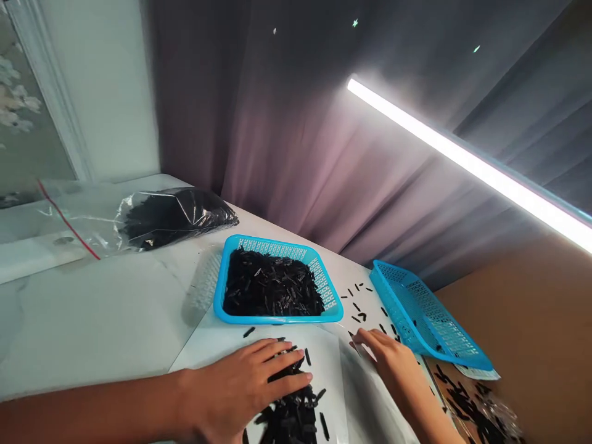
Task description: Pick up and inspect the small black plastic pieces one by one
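Through the head camera I have the left hand (245, 385) lying flat and open, fingers spread across a heap of short black sticks (289, 413) on a white sheet (319, 364). The right hand (388, 364) sits at the sheet's right edge, fingers extended and close together, tips down beside a few loose sticks; I cannot tell whether it pinches anything. A blue plastic basket (272, 242) full of the same sticks stands just beyond the sheet on the tabletop (92, 320). A second blue basket (416, 308) lies tilted to the right, with sticks scattered between the two. Farther left lies a clear plastic bag (176, 216) of black pieces with a red seal (69, 219).
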The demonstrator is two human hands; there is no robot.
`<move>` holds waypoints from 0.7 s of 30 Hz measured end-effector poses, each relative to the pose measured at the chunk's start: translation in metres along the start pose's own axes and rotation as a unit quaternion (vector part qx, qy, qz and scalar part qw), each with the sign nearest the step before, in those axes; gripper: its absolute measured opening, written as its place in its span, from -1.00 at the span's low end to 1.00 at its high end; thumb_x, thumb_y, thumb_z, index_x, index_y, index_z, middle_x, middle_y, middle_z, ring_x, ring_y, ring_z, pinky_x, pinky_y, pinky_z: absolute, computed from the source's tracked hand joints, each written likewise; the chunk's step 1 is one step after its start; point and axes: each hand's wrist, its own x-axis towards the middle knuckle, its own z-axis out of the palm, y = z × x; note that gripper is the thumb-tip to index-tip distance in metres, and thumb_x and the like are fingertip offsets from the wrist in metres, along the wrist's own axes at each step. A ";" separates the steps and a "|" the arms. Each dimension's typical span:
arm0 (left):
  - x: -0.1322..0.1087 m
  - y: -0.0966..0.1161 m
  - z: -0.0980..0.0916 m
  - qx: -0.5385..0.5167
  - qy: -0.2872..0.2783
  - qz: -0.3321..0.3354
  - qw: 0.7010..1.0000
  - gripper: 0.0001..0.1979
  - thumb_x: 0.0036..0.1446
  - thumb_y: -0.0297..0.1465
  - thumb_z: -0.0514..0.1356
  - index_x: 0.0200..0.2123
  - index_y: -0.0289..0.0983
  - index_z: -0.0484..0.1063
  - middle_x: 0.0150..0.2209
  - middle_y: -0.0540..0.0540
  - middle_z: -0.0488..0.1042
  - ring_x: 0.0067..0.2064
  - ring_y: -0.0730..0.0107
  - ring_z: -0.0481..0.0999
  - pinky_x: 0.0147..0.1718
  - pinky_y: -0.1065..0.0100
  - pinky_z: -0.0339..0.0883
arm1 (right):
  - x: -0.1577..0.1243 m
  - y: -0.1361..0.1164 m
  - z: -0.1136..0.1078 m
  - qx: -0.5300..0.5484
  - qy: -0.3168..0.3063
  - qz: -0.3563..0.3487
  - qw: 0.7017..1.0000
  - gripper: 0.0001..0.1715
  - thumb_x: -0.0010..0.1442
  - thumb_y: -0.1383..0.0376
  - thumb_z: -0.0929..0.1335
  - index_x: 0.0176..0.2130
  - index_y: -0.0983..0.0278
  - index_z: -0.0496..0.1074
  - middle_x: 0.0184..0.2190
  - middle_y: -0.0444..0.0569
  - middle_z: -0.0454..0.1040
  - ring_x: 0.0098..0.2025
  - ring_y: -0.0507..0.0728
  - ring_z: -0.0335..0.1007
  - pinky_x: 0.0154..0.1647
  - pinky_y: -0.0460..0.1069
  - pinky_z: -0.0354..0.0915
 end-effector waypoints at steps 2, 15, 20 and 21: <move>0.004 -0.004 0.011 -0.013 -0.016 -0.009 1.000 0.09 -0.02 0.03 0.32 0.43 -0.19 -0.13 0.45 -0.27 -0.13 0.41 -0.27 -0.02 0.35 -0.16 -0.07 | -0.021 0.006 0.011 -0.008 -0.007 -0.008 1.000 -0.67 0.28 0.43 0.20 -0.29 0.19 0.51 -0.39 -0.03 0.64 -0.43 0.16 0.60 -0.48 -0.04 0.43; 0.024 -0.004 0.015 0.029 0.103 -0.029 0.994 -0.83 0.23 -0.36 0.26 -0.11 -0.24 0.50 -0.13 -0.11 0.54 -0.09 0.20 0.50 -0.07 0.24 0.35 | -0.050 -0.006 0.028 0.002 0.077 0.063 0.995 -0.64 0.33 0.38 0.23 0.05 0.21 0.46 0.07 0.12 0.55 0.10 0.30 0.49 0.08 0.23 0.42; 0.023 -0.003 0.012 0.035 0.121 -0.048 0.991 -0.83 0.28 -0.32 0.21 -0.09 -0.23 0.50 -0.11 -0.12 0.55 -0.10 0.20 0.51 -0.08 0.21 0.37 | -0.048 -0.089 0.033 0.206 -0.002 0.027 0.978 -0.37 0.32 0.16 0.33 0.32 0.17 0.19 0.34 0.14 0.25 0.36 0.33 0.16 0.26 0.26 0.27; 0.021 -0.002 0.010 0.046 0.132 -0.046 0.989 -0.77 0.28 -0.28 0.22 -0.04 -0.22 0.49 -0.06 -0.15 0.54 -0.06 0.14 0.51 -0.06 0.16 0.37 | -0.048 -0.102 0.037 0.225 -0.026 0.026 0.974 -0.17 0.28 0.06 0.36 0.39 0.19 0.05 0.40 0.16 0.11 0.40 0.38 0.03 0.29 0.31 0.21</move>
